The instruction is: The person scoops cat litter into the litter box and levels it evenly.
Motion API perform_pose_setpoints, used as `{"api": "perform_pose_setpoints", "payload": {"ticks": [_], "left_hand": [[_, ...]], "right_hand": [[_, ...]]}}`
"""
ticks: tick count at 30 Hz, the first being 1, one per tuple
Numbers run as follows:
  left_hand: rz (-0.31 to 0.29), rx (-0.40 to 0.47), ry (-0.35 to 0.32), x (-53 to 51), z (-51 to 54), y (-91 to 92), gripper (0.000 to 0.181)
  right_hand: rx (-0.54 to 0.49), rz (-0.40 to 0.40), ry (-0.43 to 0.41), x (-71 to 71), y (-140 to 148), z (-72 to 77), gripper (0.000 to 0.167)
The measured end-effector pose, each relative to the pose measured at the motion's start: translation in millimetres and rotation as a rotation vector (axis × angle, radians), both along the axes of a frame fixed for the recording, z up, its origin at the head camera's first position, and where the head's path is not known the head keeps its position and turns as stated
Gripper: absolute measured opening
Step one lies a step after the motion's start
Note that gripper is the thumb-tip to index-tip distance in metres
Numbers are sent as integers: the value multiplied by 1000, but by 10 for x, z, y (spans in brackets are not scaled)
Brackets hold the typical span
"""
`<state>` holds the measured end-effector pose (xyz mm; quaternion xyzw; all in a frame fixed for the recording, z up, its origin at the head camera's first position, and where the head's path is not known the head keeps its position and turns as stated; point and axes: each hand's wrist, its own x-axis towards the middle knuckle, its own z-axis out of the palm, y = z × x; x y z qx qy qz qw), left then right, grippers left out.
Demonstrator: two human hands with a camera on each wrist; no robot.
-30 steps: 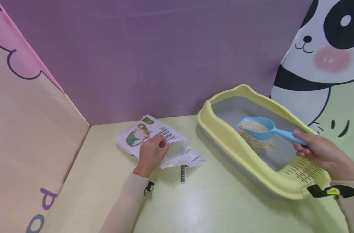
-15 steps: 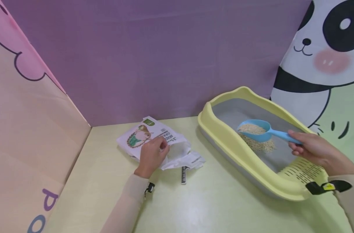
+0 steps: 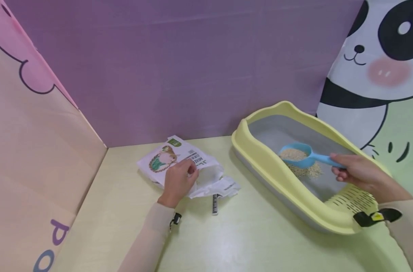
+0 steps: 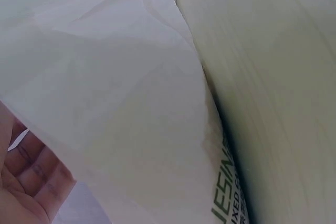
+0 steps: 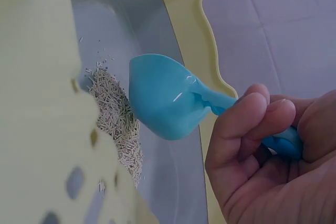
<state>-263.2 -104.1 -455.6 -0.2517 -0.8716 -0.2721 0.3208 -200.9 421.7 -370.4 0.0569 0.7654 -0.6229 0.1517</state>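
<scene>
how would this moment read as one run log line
left hand: holds opened bag | right hand: grips blue scoop | scoop: loaded, over pellet pile in tray | bag: lying on table

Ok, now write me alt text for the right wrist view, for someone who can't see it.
A person's right-hand grip holds a light-blue plastic scoop by its handle above a grey tray with a wavy pale-yellow rim. A small pile of loose, beige, rod-like pellets lies in the tray.
</scene>
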Motion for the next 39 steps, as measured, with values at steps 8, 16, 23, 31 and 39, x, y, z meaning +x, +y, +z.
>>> {"api": "perform_pose_setpoints", "payload": {"ticks": [8,16,23,31,39], "left_hand": [[1,-17,0,9,1,5,12],[3,-20,0,25,1,4,13],[10,-31,-12,38,-8,-4,11],[2,-33,-11,33,-2,-2,10],[3,-31,-10,20,5,0,12]], "right_hand": [[107,8,1,-41,-45,-4,32],[110,-12,-34,-95,-67,-28,32],[115,-8,-37,-122,-76,-33,31],[116,9,-29,-126,-67,-32,34],[123,17,-38,-131,-76,-16,35]]}}
